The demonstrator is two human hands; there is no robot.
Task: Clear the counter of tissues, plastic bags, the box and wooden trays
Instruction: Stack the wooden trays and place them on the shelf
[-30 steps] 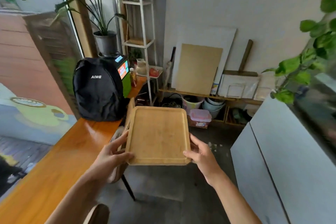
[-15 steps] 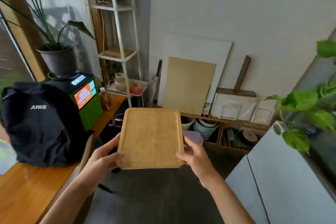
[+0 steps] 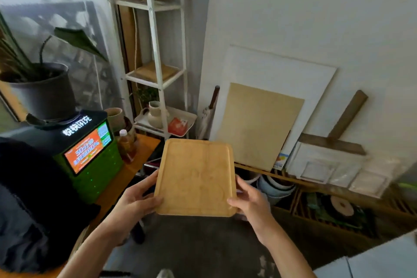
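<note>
Cluttered storage corner, listed left to right: black backpack (image 3: 29, 198) and green screen-fronted machine (image 3: 90, 156) on an orange-brown counter (image 3: 137, 160), white ladder shelf (image 3: 155, 56) behind, boards (image 3: 259, 124) leaning on the wall at right. Wooden tray (image 3: 196, 176), carried in mid-air just off the counter's end: left hand (image 3: 133, 205) grips its near-left corner and right hand (image 3: 250, 203) its near-right, thumbs on top, probably to keep it level in transit. Tray pale bamboo, rectangular, rounded corners, low raised rim, faint marks, nothing on it.
</note>
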